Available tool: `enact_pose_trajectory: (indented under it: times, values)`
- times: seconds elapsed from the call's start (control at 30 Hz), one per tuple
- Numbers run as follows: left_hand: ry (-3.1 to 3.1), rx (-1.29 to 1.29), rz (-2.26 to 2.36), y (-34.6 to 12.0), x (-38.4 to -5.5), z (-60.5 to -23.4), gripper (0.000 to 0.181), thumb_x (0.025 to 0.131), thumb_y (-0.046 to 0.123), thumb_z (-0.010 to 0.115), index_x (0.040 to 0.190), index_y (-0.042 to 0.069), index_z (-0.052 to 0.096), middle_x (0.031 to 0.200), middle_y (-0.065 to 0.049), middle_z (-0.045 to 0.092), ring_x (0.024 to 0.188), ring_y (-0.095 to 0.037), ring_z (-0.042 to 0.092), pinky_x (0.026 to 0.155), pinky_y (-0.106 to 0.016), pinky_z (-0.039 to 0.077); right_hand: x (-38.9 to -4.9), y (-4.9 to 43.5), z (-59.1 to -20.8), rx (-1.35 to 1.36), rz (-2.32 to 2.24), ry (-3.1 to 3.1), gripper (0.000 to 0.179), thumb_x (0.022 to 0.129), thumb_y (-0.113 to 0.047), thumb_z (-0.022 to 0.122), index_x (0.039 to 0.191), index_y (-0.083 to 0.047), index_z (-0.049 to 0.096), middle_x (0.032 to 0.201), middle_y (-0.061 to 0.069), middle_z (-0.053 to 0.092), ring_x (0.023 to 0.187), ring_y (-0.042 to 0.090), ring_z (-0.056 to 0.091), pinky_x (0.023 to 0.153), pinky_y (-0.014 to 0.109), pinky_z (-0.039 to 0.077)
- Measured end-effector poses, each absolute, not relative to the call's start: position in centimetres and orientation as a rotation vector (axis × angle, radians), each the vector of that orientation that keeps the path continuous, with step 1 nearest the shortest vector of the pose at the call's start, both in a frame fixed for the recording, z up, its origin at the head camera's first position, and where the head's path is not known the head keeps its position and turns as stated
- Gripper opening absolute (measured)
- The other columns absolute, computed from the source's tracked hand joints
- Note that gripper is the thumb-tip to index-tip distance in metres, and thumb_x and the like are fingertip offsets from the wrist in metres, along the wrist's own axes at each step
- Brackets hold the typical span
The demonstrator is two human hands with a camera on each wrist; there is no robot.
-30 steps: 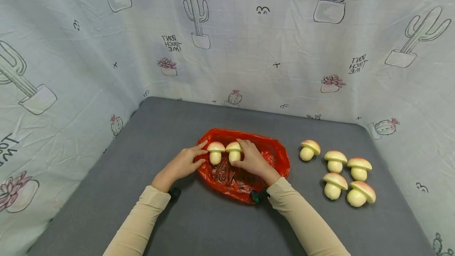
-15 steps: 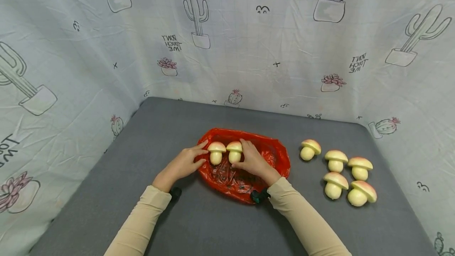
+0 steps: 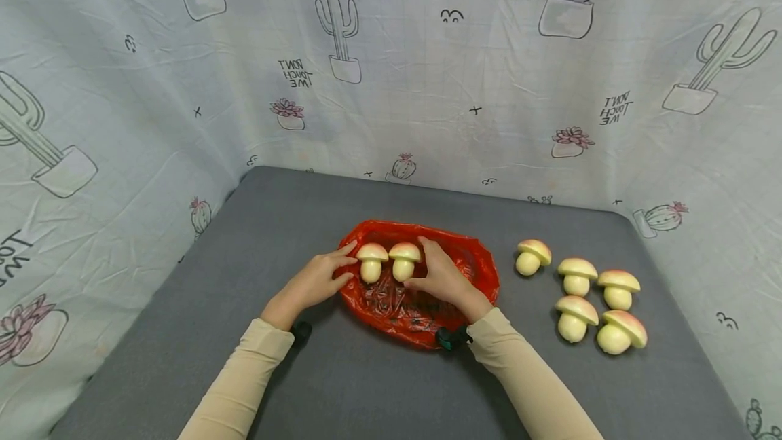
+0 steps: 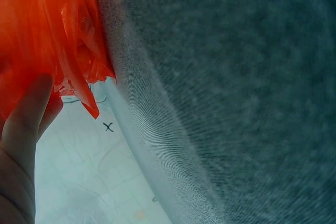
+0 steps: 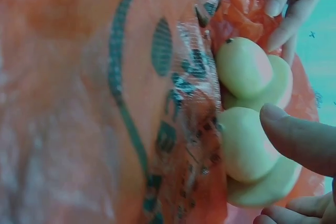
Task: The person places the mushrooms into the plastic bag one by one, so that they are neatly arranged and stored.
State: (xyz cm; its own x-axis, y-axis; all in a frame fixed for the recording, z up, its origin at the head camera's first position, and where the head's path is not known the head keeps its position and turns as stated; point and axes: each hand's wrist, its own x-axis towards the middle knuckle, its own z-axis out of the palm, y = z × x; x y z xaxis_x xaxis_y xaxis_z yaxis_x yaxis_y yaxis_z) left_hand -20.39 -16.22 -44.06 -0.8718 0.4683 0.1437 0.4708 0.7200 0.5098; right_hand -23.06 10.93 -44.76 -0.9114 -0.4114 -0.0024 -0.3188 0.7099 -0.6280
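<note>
Two toy mushrooms lie side by side in a red plastic bag (image 3: 397,305) spread with its mouth up; their caps are pink-tinged, their stems pale yellow. My left hand (image 3: 313,284) rests at the bag's left rim, fingers spread, close to the left mushroom (image 3: 370,270). Just right of the right mushroom (image 3: 403,270) is my right hand (image 3: 449,282), its thumb and fingers apart and enclosing nothing. The right wrist view shows both mushrooms end-on, with my thumb (image 5: 302,140) overlapping the nearer one. In the left wrist view, fingers (image 4: 26,116) meet the red plastic.
On the grey table (image 3: 342,386), right of the bag, lie several more mushrooms, one (image 3: 533,258) a little apart from the cluster (image 3: 574,319). A pale cloth (image 3: 403,32) printed with cacti hangs behind the table and at both sides.
My right hand has let go of the right mushroom and drawn slightly to the right, so more of its cap shows. My left hand and both mushrooms have stayed in place.
</note>
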Motion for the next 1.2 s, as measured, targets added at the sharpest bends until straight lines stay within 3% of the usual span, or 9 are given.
enact_pose_trajectory:
  times: [0.53, 0.73, 1.03, 1.17, 1.2]
  values:
    - [-2.898, -0.793, -0.863, -16.4, -20.3, -44.1, 0.036, 0.09, 0.011, 0.063, 0.123, -0.002, 0.062, 0.144, -0.017, 0.044, 0.124, -0.036, 0.05, 0.098, -0.048, 0.045, -19.8, 15.8, -41.7, -0.683, -1.307, 2.792, 0.068, 0.082, -0.017, 0.075, 0.139, -0.005, 0.041, 0.139, 0.012, 0.048, 0.126, 0.029, 0.049, 0.102, 0.046, 0.043]
    - [-2.901, -0.794, -0.871, -16.4, -20.3, -44.1, 0.036, 0.09, 0.01, 0.063, 0.124, -0.002, 0.062, 0.145, -0.017, 0.043, 0.124, -0.035, 0.051, 0.096, -0.047, 0.046, -18.5, 18.4, -41.7, -0.78, -1.459, 2.871, 0.062, 0.082, -0.013, 0.073, 0.137, -0.004, 0.045, 0.134, 0.015, 0.053, 0.121, 0.03, 0.053, 0.098, 0.043, 0.045]
    - [-2.888, -0.802, -0.886, -16.3, -20.5, -44.2, 0.035, 0.089, 0.01, 0.063, 0.123, -0.002, 0.063, 0.145, -0.017, 0.043, 0.124, -0.035, 0.051, 0.096, -0.047, 0.046, -17.0, 22.4, -42.1, -0.672, -1.477, 3.028, 0.065, 0.08, -0.007, 0.075, 0.138, -0.004, 0.045, 0.135, 0.013, 0.053, 0.123, 0.025, 0.051, 0.099, 0.007, 0.035]
    - [-2.902, -0.794, -0.882, -16.4, -20.5, -44.3, 0.036, 0.09, 0.01, 0.063, 0.124, -0.002, 0.062, 0.146, -0.016, 0.042, 0.124, -0.035, 0.05, 0.096, -0.047, 0.046, -16.5, 24.3, -42.2, -0.587, -1.37, 3.125, 0.068, 0.078, -0.008, 0.076, 0.138, -0.001, 0.044, 0.135, 0.017, 0.052, 0.123, 0.03, 0.049, 0.098, 0.002, 0.03]
    - [-2.906, -0.796, -0.881, -16.4, -20.4, -44.3, 0.036, 0.09, 0.011, 0.063, 0.124, -0.001, 0.062, 0.146, -0.016, 0.042, 0.124, -0.035, 0.05, 0.096, -0.047, 0.046, -16.2, 24.8, -42.1, -0.549, -1.35, 3.136, 0.068, 0.078, -0.008, 0.076, 0.138, -0.001, 0.044, 0.135, 0.019, 0.051, 0.123, 0.033, 0.048, 0.1, 0.008, 0.032]
